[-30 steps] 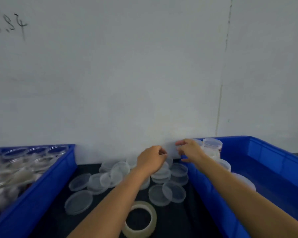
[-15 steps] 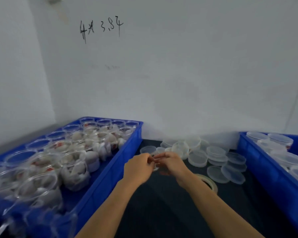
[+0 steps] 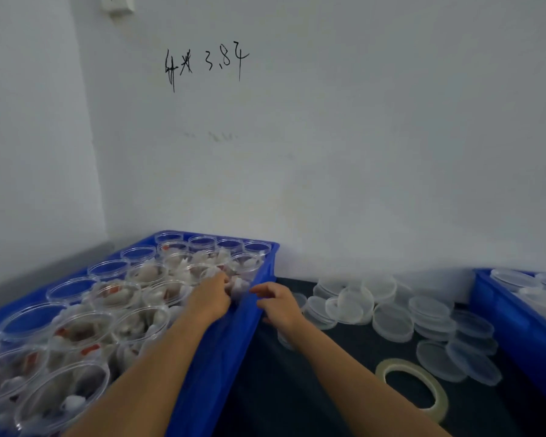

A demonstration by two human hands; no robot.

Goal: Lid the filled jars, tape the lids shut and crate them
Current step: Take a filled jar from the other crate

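The left hand [image 3: 210, 299] reached among the clear open plastic jars [image 3: 139, 298], its fingertips hidden behind a jar rim, so whether its grip held anything could not be told; the white and red jar contents were too blurred to identify; the left blue plastic crate [image 3: 221, 357] ran off the left and bottom edges; the right blue plastic crate [image 3: 517, 329] was cut by the right edge; the black scrawl [image 3: 205, 64] on the white wall was only partly legible.
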